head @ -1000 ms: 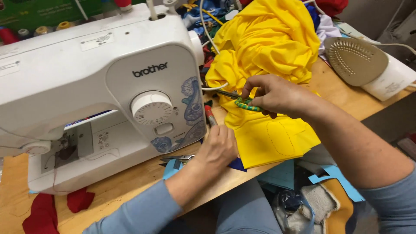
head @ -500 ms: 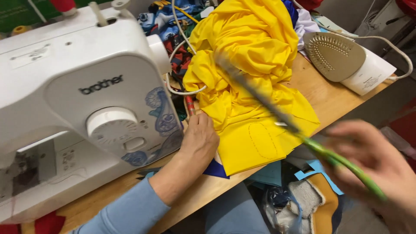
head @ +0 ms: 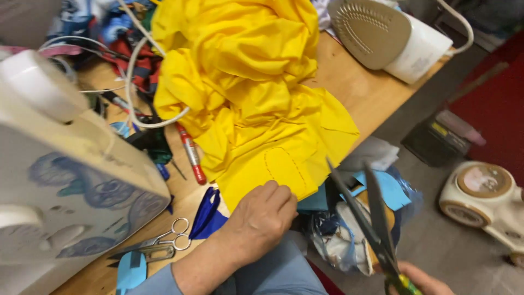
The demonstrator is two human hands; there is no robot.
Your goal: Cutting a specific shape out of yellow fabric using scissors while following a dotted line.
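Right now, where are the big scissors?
The big scissors are at the lower right of the head view, blades open and pointing up, held in the right hand off the table edge, just right of the yellow fabric.

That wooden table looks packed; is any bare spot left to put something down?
Yes: bare table between the yellow cloth and the iron. A thinner strip lies between the red pen and the cloth. Near the sewing machine, cords, small scissors and scraps crowd it.

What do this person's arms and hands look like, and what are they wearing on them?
The left hand is bare, with no glove, and no ring shows. Its forearm is bare up to a light blue sleeve pushed towards the elbow. Only a bare sliver of the right hand shows at the bottom edge.
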